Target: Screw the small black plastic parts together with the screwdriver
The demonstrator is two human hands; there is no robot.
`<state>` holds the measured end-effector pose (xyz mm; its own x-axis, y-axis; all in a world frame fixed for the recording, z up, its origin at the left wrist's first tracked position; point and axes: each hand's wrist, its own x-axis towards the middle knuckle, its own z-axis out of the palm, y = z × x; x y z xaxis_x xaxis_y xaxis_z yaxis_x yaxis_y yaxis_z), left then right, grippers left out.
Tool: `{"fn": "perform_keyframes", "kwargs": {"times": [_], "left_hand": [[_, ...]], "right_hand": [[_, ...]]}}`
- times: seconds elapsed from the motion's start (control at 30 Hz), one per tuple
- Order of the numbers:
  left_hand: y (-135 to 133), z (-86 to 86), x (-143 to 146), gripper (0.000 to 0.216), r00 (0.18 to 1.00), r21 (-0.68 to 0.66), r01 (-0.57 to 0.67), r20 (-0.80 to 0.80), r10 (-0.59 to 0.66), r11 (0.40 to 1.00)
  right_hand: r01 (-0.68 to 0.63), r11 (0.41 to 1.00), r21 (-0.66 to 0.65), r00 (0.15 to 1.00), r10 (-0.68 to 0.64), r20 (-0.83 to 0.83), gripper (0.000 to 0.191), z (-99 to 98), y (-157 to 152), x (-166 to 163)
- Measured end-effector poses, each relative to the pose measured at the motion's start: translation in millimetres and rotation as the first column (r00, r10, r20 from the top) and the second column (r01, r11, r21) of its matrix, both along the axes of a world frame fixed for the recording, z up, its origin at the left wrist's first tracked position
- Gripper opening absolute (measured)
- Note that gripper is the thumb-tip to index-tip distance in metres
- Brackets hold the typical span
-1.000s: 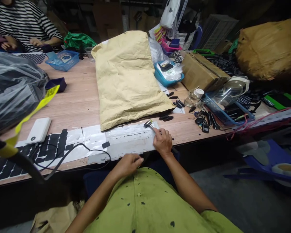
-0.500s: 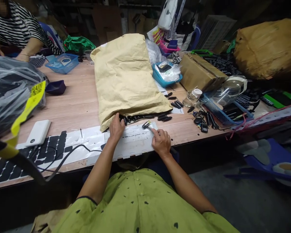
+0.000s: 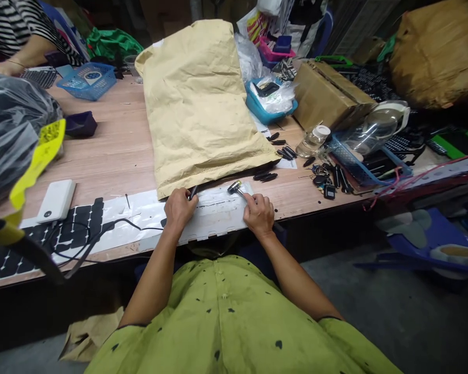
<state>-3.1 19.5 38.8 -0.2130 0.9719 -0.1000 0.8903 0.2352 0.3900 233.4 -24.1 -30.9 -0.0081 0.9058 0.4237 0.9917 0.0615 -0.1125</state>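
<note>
My left hand [image 3: 178, 209] is closed on a small black elongated piece [image 3: 193, 192], just in front of the bag's lower edge. A large cream paper bag [image 3: 198, 109] lies on the table with its opening towards me. In my right hand [image 3: 259, 214] is the handle of a small hammer [image 3: 234, 186]; its metal head rests over or hovers above the white board [image 3: 214, 218], I cannot tell which. Several black elongated pieces [image 3: 265, 176] lie at the bag's right corner. More black pieces [image 3: 286, 152] lie farther back beside the bag.
To the left are a white power bank [image 3: 56, 201] with a cable, a dark plastic-wrapped bundle [image 3: 15, 130] and a blue basket [image 3: 88, 81]. On the right stand a clear bottle [image 3: 314, 141], a cardboard box [image 3: 331, 96] and a tool basket [image 3: 370, 161]. A co-worker's arm [image 3: 27, 54] shows at upper left.
My left hand has drawn back from the bag's opening with a black piece in its fingers. The bag's opening has sagged lower. My right hand still holds the hammer; the camera view has shifted.
</note>
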Motion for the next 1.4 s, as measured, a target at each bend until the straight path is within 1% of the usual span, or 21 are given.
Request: {"fn": "perform_keyframes", "kwargs": {"times": [0.07, 0.13, 0.2, 0.27, 0.37, 0.47, 0.5, 0.57, 0.67, 0.77, 0.87, 1.0, 1.17, 1.3, 1.4], "left_hand": [[-13.7, -5.2, -3.5, 0.013, 0.992, 0.010, 0.106, 0.064, -0.107, 0.994], [-23.6, -15.3, -3.2, 0.012, 0.966, 0.059, 0.216, 0.130, -0.222, 0.975], [-28.6, -27.0, -0.7, 0.014, 0.944, 0.127, 0.270, 0.159, -0.288, 0.954], [-29.5, -36.8, 1.9, 0.015, 0.935, 0.182, 0.286, 0.163, -0.315, 0.941], [-27.0, -44.8, 3.2, 0.016, 0.930, 0.207, 0.287, 0.174, -0.324, 0.935], [-24.9, -47.2, 2.5, 0.016, 0.924, 0.208, 0.284, 0.202, -0.325, 0.936], [-24.6, -47.5, 2.4, 0.016, 0.921, 0.209, 0.284, 0.213, -0.327, 0.936], [-24.4, -48.0, 2.5, 0.016, 0.915, 0.208, 0.283, 0.236, -0.328, 0.936], [-24.5, -48.1, 3.5, 0.016, 0.912, 0.205, 0.260, 0.269, -0.310, 0.944], [-24.3, -46.9, 5.1, 0.016, 0.911, 0.192, 0.237, 0.298, -0.286, 0.952], [-23.6, -44.7, 7.1, 0.016, 0.910, 0.173, 0.221, 0.318, -0.267, 0.960], [-23.2, -42.3, 9.7, 0.014, 0.917, 0.148, 0.198, 0.322, -0.237, 0.969], [-23.4, -43.8, 10.9, 0.012, 0.922, 0.149, 0.182, 0.318, -0.222, 0.972], [-23.4, -46.0, 10.6, 0.013, 0.917, 0.158, 0.193, 0.321, -0.235, 0.968], [-23.5, -46.3, 10.8, 0.014, 0.920, 0.157, 0.190, 0.317, -0.232, 0.969]], "right_hand": [[-0.001, 1.000, -0.013, 1.000, 0.001, -0.014, 0.041, -0.1, 0.2, 0.3], [0.005, 1.000, -0.014, 0.999, -0.005, -0.032, 0.040, -0.9, 1.3, 1.0], [0.014, 1.000, -0.013, 0.999, -0.015, -0.052, 0.039, -1.8, 3.3, 2.7], [0.013, 0.999, -0.031, 0.997, -0.015, -0.075, 0.036, -1.6, 5.6, 5.1], [0.006, 0.997, -0.074, 0.992, -0.015, -0.125, 0.027, 2.2, 5.5, 7.2], [-0.010, 0.999, -0.047, 0.976, 0.000, -0.218, 0.026, 9.6, -2.9, 3.2], [-0.039, 0.999, -0.025, 0.965, 0.032, -0.262, 0.027, 12.3, -7.2, 0.2], [-0.142, 0.990, 0.007, 0.919, 0.134, -0.370, 0.030, 16.9, -16.1, -7.6], [-0.312, 0.950, 0.005, 0.814, 0.270, -0.514, 0.030, 20.9, -25.8, -19.9], [-0.393, 0.919, -0.022, 0.750, 0.307, -0.586, 0.031, 22.2, -29.7, -29.1], [-0.410, 0.912, -0.015, 0.731, 0.319, -0.603, 0.037, 23.3, -31.9, -35.6], [-0.446, 0.895, 0.013, 0.720, 0.368, -0.588, 0.040, 22.6, -35.6, -43.6], [-0.456, 0.889, -0.049, 0.768, 0.365, -0.526, 0.043, 19.4, -35.1, -46.0], [-0.416, 0.909, -0.029, 0.786, 0.343, -0.514, 0.043, 22.5, -33.6, -39.5], [-0.413, 0.910, -0.014, 0.783, 0.348, -0.516, 0.043, 23.0, -35.5, -36.5]]}}
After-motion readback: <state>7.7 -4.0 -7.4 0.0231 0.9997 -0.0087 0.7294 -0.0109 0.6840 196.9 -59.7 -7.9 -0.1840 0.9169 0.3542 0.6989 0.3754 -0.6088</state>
